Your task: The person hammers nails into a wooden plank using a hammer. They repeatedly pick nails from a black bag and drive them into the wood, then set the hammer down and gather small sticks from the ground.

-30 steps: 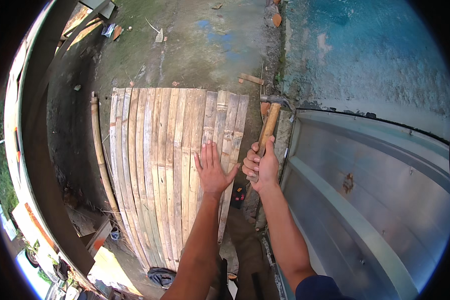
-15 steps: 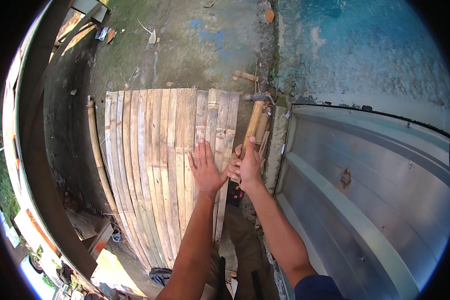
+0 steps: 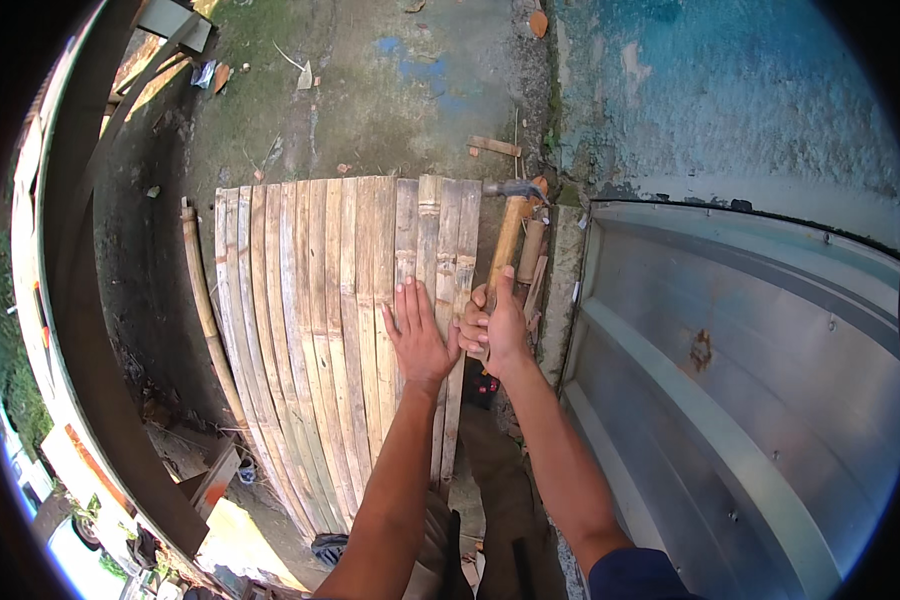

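Bamboo slats (image 3: 340, 330), laid side by side as one panel on the concrete ground (image 3: 390, 90), take the left hand (image 3: 420, 335), which lies flat and open with fingers spread, seemingly to pin the strips down. The right hand (image 3: 495, 330) is closed around the wooden handle of a hammer (image 3: 508, 240), its metal head raised at the panel's right edge. Whether a nail sits there is too small to tell. A grey metal sheet (image 3: 730, 380) lies just beside them.
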A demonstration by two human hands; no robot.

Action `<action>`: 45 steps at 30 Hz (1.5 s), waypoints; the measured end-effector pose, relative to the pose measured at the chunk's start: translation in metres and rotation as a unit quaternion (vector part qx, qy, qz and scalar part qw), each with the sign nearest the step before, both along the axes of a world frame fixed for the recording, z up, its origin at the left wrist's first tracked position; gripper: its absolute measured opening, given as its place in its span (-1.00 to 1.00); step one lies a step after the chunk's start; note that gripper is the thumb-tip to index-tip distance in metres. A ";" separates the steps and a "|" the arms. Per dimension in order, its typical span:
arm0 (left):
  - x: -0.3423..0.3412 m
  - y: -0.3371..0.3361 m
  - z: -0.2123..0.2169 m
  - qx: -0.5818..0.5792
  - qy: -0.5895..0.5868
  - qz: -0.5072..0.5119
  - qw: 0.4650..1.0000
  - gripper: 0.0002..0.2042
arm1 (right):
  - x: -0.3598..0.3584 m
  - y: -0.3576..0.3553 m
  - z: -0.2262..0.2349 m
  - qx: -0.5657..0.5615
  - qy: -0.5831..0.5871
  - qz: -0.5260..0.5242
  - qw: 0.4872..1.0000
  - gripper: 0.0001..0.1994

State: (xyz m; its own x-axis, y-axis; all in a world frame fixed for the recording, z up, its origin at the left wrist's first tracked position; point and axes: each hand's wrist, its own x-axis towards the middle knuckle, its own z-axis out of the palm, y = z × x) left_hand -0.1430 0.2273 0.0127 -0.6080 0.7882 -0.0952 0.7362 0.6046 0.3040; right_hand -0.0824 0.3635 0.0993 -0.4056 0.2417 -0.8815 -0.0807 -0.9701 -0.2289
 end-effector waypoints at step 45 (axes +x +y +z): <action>-0.008 0.004 -0.001 -0.009 0.002 -0.038 0.999 0.08 | 0.007 0.001 -0.006 0.111 0.022 -0.303 0.946 -0.35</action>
